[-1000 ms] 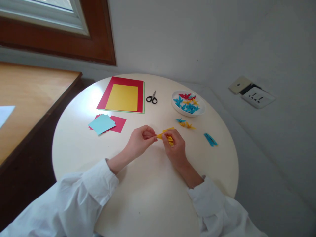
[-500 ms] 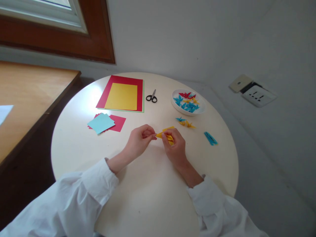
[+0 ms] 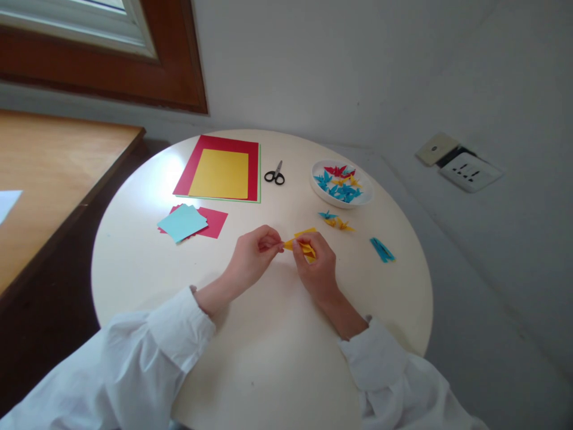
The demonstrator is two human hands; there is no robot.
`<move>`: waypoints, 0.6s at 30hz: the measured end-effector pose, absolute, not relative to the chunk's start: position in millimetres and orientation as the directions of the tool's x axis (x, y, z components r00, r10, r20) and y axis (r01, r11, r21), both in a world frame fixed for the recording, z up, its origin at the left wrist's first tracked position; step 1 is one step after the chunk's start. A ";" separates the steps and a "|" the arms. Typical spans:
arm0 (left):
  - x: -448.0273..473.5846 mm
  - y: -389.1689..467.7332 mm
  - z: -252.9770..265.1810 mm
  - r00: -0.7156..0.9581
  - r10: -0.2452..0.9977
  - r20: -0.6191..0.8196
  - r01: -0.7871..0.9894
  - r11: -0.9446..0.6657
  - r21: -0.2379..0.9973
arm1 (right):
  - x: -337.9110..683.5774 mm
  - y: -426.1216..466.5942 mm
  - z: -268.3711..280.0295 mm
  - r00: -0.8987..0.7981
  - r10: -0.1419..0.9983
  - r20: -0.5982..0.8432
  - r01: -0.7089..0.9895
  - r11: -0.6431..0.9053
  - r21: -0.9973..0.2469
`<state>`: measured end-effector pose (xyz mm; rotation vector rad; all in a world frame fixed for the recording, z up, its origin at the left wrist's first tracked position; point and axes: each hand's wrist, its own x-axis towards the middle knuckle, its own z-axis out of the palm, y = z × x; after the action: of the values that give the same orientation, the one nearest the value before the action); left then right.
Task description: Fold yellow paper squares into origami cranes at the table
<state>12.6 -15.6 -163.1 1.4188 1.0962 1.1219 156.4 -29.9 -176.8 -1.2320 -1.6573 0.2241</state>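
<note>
Between my hands, above the round white table (image 3: 268,334), is a folded yellow paper (image 3: 308,253), its wings spread like a paper crane's. My left hand (image 3: 257,251) pinches its pointed left tip between thumb and fingers. My right hand (image 3: 317,263) grips the body from the right, fingers closed over it and hiding much of the folds. Just beyond my right hand lie a small blue paper crane (image 3: 328,215) and yellow paper cranes (image 3: 342,224).
A white dish (image 3: 319,194) of red, blue and yellow cranes stands at back right. Blue folded strips (image 3: 382,249) lie at right. Scissors (image 3: 274,174) rest beside large red and yellow sheets (image 3: 221,173). Light blue squares (image 3: 182,222) overlap pink ones (image 3: 215,222) at left.
Almost nothing differs. The view has shifted very slightly, and both hands keep their hold on the yellow paper in the same place.
</note>
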 end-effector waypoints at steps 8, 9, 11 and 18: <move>12.5 -17.8 -157.2 0.150 0.982 0.117 0.134 -0.137 0.981 | 155.3 -30.1 -176.0 0.039 0.786 0.617 0.626 0.462 -0.628; 12.4 -17.8 -157.7 0.153 0.981 0.122 0.125 -0.141 0.982 | 155.2 -30.1 -175.9 0.034 0.785 0.619 0.631 0.464 -0.622; 12.3 -17.8 -159.3 0.161 0.979 0.128 0.109 -0.147 0.983 | 155.3 -30.1 -176.0 0.026 0.777 0.629 0.642 0.470 -0.606; 12.6 -18.5 -160.5 0.173 0.977 0.127 0.130 -0.150 0.980 | 155.4 -29.9 -175.9 0.029 0.770 0.637 0.661 0.464 -0.590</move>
<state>12.6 -18.5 -160.5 1.4910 1.1177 1.1147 155.4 -29.9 -175.9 -1.2460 -1.6806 0.1317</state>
